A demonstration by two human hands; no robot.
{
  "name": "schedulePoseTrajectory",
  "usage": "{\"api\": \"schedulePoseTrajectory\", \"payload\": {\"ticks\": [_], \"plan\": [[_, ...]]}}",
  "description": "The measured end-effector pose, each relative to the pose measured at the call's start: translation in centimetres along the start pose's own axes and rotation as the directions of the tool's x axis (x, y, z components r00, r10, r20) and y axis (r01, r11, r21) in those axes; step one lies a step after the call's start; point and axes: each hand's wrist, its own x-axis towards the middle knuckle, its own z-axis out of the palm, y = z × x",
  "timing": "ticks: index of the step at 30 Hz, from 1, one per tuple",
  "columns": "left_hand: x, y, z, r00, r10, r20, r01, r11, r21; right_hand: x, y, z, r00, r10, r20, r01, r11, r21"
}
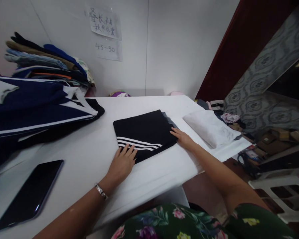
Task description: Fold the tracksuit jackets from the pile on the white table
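Note:
A black garment with white stripes (144, 127) lies folded into a flat bundle on the white table. A bit of grey cloth shows at its far right edge. My left hand (123, 162) rests on the near left corner by the stripes, palm down with the fingers stretched out. At the right edge of the bundle, my right hand (183, 137) lies with its fingers extended over the black cloth. Neither hand grips anything that I can see. A bracelet (101, 191) is on my left wrist.
A dark phone (30, 194) lies at the front left. Behind it are loose navy and black clothes (40, 106) and a tall clothes stack (49, 63). A white packet (211, 127) lies at the table's right end. Beyond stand boxes (271, 142) and a white stool (284, 189).

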Motion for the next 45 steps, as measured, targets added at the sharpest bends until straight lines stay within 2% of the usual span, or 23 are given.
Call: {"api": "schedulePoseTrajectory", "payload": {"ticks": [4, 8, 11, 13, 15, 20, 24, 27, 31, 35, 38, 40, 42, 43, 45], "plan": [[0.0, 0.1, -0.3, 1.0, -0.013, -0.008, 0.012, 0.999, -0.034, -0.4, -1.3, -0.8, 0.997, 0.068, 0.025, -0.066, 0.997, -0.047], [-0.1, 0.0, -0.2, 1.0, -0.008, -0.011, 0.008, 1.0, -0.016, -0.6, -4.3, -1.9, 0.988, 0.147, 0.046, -0.141, 0.984, -0.113], [-0.1, -0.1, 0.0, 1.0, -0.007, -0.012, 0.007, 1.0, 0.015, -0.2, -7.0, -2.8, 0.995, 0.052, 0.086, -0.057, 0.996, 0.065], [0.0, -0.1, 0.0, 1.0, -0.012, -0.009, 0.012, 1.0, 0.021, 0.6, -8.5, -3.2, 0.998, -0.044, 0.047, 0.036, 0.984, 0.175], [0.0, 0.0, -0.1, 1.0, -0.014, 0.001, 0.014, 1.0, 0.027, 1.7, -9.2, -3.0, 0.998, -0.066, 0.002, 0.064, 0.983, 0.17], [0.0, 0.2, -0.1, 1.0, -0.02, 0.021, 0.018, 0.998, 0.067, 4.1, -8.0, -0.8, 0.988, 0.112, 0.109, -0.116, 0.993, 0.029], [0.0, 0.2, 0.2, 1.0, -0.007, 0.004, 0.007, 0.997, 0.081, 4.4, -6.9, -0.2, 0.985, 0.109, 0.133, -0.117, 0.992, 0.052], [0.0, 0.2, 0.3, 1.0, 0.002, -0.012, -0.001, 0.996, 0.084, 4.6, -6.6, -0.7, 0.984, 0.148, 0.099, -0.153, 0.987, 0.042], [-0.1, 0.1, 0.4, 1.0, 0.022, -0.018, -0.019, 0.994, 0.112, 5.2, -5.9, -0.5, 0.953, 0.294, 0.07, -0.294, 0.956, -0.008], [-0.2, 0.0, 0.7, 0.998, 0.047, -0.037, -0.042, 0.99, 0.136, 5.5, -5.2, 0.3, 0.94, 0.33, 0.088, -0.335, 0.941, 0.052], [-0.2, -0.1, 0.7, 0.998, 0.054, -0.04, -0.049, 0.991, 0.124, 5.1, -4.8, 0.2, 0.938, 0.336, 0.085, -0.346, 0.925, 0.16], [-0.3, -0.2, 0.5, 0.997, 0.053, -0.055, -0.047, 0.994, 0.094, 4.7, -4.3, -0.2, 0.926, 0.376, 0.01, -0.368, 0.898, 0.24], [-0.4, -0.2, 0.3, 0.997, 0.049, -0.066, -0.045, 0.997, 0.059, 4.2, -3.7, -0.6, 0.879, 0.466, -0.103, -0.4, 0.837, 0.373], [-0.4, -0.2, 0.2, 0.997, 0.044, -0.066, -0.041, 0.998, 0.041, 3.9, -3.3, -0.7, 0.835, 0.534, -0.133, -0.412, 0.768, 0.491], [-0.5, -0.3, -0.1, 0.998, 0.034, -0.049, -0.034, 0.999, 0.001, 3.4, -2.7, -0.7, 0.735, 0.671, -0.099, -0.4, 0.547, 0.735]]}}
